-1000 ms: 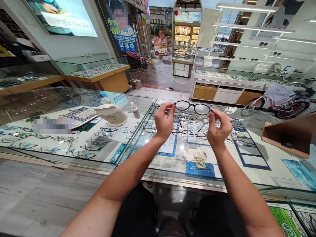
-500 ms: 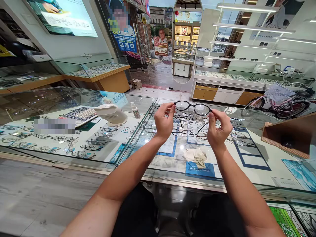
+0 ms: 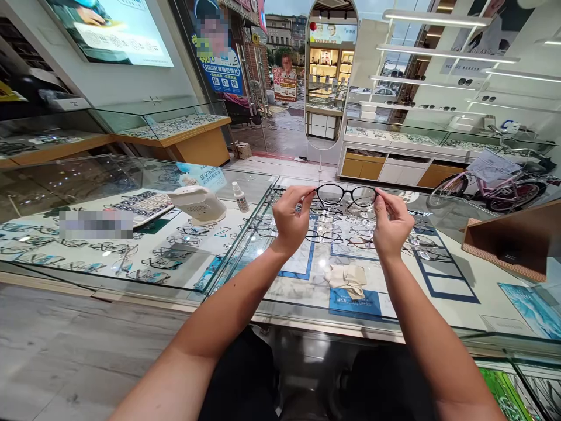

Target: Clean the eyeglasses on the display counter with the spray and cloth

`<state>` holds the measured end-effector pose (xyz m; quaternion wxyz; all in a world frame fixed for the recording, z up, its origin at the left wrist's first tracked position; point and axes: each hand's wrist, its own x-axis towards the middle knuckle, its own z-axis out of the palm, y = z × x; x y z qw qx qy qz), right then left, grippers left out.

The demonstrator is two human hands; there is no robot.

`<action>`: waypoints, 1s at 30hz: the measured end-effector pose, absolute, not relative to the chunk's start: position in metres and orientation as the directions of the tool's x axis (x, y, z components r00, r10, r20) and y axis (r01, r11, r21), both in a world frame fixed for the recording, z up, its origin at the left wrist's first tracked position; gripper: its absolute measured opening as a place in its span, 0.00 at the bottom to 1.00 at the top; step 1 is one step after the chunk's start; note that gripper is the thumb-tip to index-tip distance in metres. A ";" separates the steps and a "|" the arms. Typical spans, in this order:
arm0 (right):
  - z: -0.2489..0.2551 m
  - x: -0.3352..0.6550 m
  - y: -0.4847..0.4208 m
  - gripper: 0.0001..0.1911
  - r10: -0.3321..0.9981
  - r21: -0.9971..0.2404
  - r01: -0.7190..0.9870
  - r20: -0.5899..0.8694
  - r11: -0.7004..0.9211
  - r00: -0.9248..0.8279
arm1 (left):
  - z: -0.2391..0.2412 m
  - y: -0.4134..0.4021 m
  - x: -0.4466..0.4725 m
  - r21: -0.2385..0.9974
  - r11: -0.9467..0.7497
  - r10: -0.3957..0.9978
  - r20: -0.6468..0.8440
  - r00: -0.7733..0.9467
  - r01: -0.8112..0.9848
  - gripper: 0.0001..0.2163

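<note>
A pair of black-rimmed glasses [image 3: 346, 195] is held level above the glass counter [image 3: 245, 275], lenses facing away from me. My left hand [image 3: 290, 220] pinches the frame's left end between thumb and fingers. My right hand [image 3: 390, 224] pinches the right end the same way. The temples look folded in behind the lenses. Below the hands, a crumpled beige cloth [image 3: 347, 279] lies on the counter, and several other frames [image 3: 326, 236] sit in rows under the glass.
A white device [image 3: 198, 203] and a small white bottle [image 3: 239, 196] stand on the counter to the left, beside a keyboard-like tray [image 3: 142, 204]. A wooden box [image 3: 512, 240] sits at right. A pink bicycle [image 3: 491, 187] and an oval mirror [image 3: 328, 70] stand beyond.
Both hands have drawn slightly closer together and the glasses have levelled out; the temples that hung down below the frame no longer show.
</note>
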<state>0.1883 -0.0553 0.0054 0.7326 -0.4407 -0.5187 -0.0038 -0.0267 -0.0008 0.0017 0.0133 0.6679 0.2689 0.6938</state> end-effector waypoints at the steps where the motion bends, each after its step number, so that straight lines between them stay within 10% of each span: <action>1: 0.005 0.189 -0.054 0.16 0.470 -0.661 0.440 0.746 0.608 0.471 | 0.002 -0.001 -0.027 0.384 -0.855 0.373 0.922 -0.102 0.349 0.07; 22: 0.007 0.187 -0.047 0.22 0.853 -0.850 -0.298 0.283 0.435 0.439 | 0.002 0.004 -0.031 0.386 -0.853 0.377 0.921 -0.097 0.352 0.08; 30: 0.003 0.191 -0.045 0.21 0.867 -0.858 -0.289 0.293 0.425 0.404 | 0.000 0.006 -0.031 0.394 -0.838 0.396 0.915 -0.076 0.377 0.10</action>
